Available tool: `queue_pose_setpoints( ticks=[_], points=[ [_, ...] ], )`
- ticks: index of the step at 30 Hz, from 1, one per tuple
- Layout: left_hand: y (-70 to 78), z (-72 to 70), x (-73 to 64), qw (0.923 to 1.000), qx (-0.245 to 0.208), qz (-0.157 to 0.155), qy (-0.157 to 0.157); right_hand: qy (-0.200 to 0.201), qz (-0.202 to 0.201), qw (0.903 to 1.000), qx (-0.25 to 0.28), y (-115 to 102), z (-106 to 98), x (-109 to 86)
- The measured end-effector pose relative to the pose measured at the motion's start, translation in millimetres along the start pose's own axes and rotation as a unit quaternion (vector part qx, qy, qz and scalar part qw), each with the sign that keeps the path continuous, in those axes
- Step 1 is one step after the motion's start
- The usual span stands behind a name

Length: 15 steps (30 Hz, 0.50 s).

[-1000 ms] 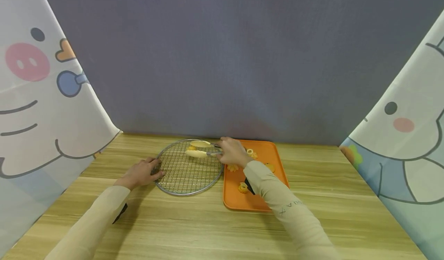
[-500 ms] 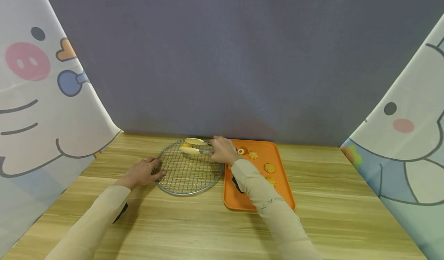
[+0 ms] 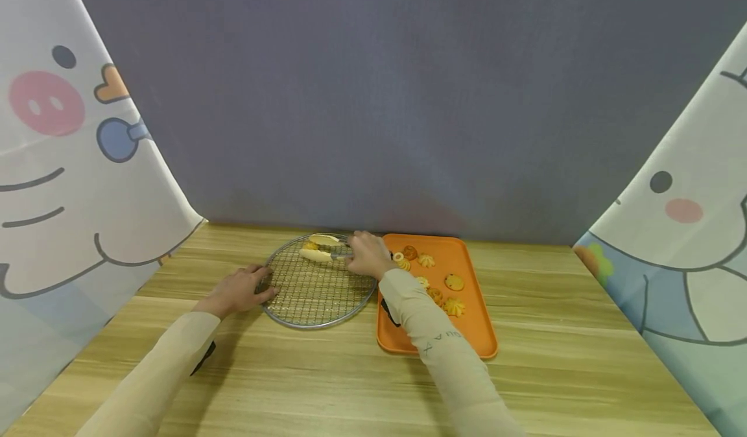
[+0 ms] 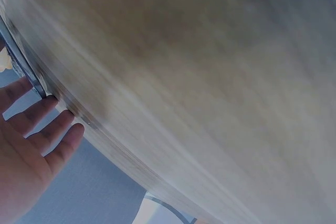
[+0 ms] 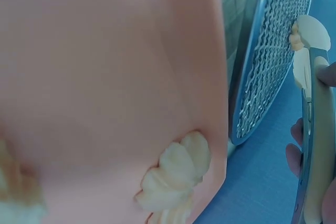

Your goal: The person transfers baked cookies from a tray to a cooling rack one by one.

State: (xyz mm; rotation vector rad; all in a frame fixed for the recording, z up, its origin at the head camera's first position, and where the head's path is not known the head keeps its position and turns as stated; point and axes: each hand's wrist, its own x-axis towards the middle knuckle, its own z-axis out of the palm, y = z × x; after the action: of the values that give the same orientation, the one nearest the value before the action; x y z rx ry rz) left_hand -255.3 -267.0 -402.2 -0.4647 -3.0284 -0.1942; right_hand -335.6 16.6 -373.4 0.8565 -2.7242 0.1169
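Observation:
My right hand (image 3: 367, 254) grips a pair of cream-tipped tongs (image 3: 317, 255) over the far part of the round wire rack (image 3: 303, 327). Between the tong tips sits a small yellow-orange cookie (image 3: 310, 246), close over the mesh; the right wrist view also shows this cookie (image 5: 295, 38) between the tips. My left hand (image 3: 238, 290) rests at the rack's left rim, thumb and fingers spread. In the left wrist view its fingers (image 4: 62, 148) are extended, with fingertips right at the rim.
An orange tray (image 3: 480, 336) lies right of the rack, partly under my right forearm. On it are several cookies, among them a round one (image 3: 454, 283) and a flower-shaped one (image 3: 453, 307). A grey panel (image 3: 373, 100) stands behind the table, with cartoon-print cloths at both sides.
My right hand has moved left with the tongs and cookie, toward the rack's far left part, uncovering more cookies on the tray. The left hand has stayed at the rim.

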Motion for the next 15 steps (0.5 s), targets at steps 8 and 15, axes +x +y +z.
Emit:
queue_pose_setpoints(
  ticks=[8, 15],
  points=[
    [2.0, -2.0, -0.1, 1.0000, -0.003, -0.004, -0.002, -0.005, 0.006, 1.0000, 0.002, -2.1, 0.5, -1.0],
    [1.8, -1.9, -0.1, 1.0000, 0.001, -0.003, -0.001, -0.008, 0.008, 0.9999, 0.007, -1.6, -0.1, -1.4]
  ],
)
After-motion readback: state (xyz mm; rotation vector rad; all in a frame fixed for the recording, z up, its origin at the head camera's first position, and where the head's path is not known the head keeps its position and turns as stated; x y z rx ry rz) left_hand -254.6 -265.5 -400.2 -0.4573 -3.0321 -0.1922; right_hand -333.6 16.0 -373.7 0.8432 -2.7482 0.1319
